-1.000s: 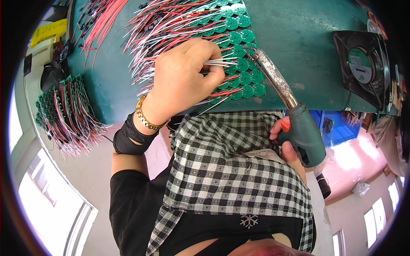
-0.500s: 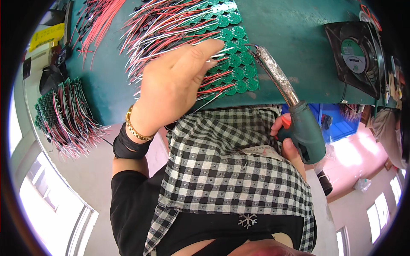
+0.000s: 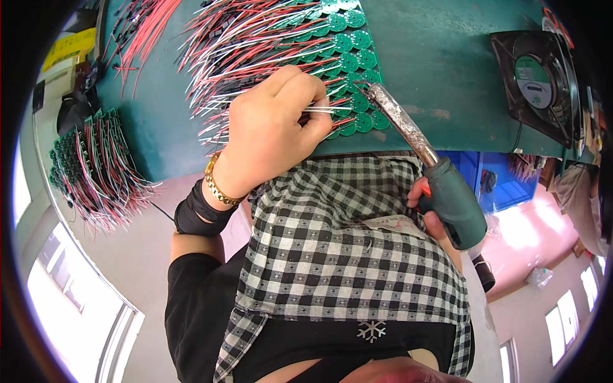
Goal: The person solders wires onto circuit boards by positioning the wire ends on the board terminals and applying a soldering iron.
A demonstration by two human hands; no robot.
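Note:
My left hand point(image 3: 271, 131) is closed over the near rows of a panel of round green circuit boards point(image 3: 348, 62). White wires point(image 3: 317, 110) stick out between its curled fingers and thumb. Red, white and black wires point(image 3: 239, 45) fan leftward from the boards. My right hand point(image 3: 429, 214), partly hidden by the handle, is wrapped round a soldering iron point(image 3: 415, 137) with a dark green grip and a red trigger. Its thin tip is at the right side of the panel, close to the boards; whether it touches one I cannot tell.
A black square fan point(image 3: 535, 86) stands at the right of the green table point(image 3: 434, 45). Loose red wires point(image 3: 150, 32) lie at the far left. A stack of wired boards point(image 3: 96, 166) sits at the left. Blue bins point(image 3: 511, 185) are below the table's right edge.
My left hand has moved slightly nearer and right, and its stretched fingers have curled in round white wires. The iron's tip has shifted a little toward me and left.

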